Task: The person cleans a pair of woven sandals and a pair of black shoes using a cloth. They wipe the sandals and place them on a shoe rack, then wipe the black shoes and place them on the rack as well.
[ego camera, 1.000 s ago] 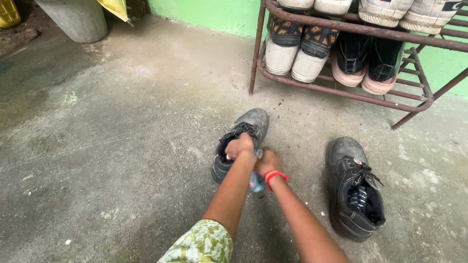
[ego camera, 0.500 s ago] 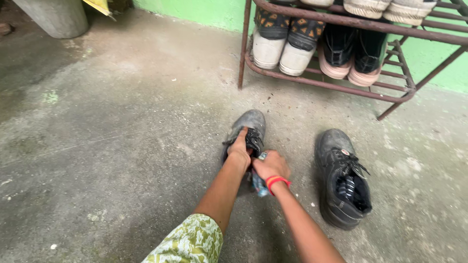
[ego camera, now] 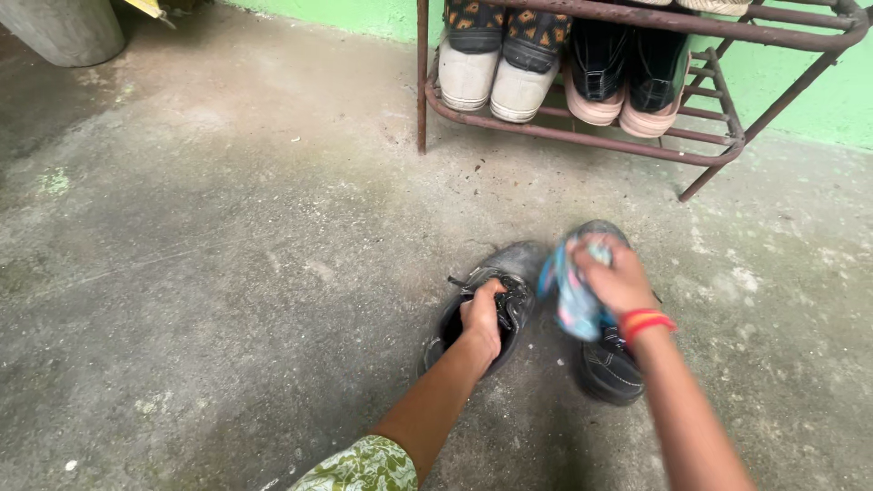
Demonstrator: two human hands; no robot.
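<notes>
left hand (ego camera: 482,314): gripped the near black shoe (ego camera: 491,295) at its opening, lower centre of frame — fingers hooked inside, likely to steady it.
right hand (ego camera: 618,284): clenched around a blue patterned cloth (ego camera: 568,295), held over the second black shoe (ego camera: 607,364), right of centre.
shoe rack (ego camera: 582,136): top of frame, against the green wall (ego camera: 818,100) — pairs stored toe-out.
floor (ego camera: 227,273): bare concrete.

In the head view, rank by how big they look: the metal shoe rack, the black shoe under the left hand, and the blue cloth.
1. Metal shoe rack, cut off by the frame
2. Black shoe, held by the left hand
3. Blue cloth, bunched in the right hand
</notes>
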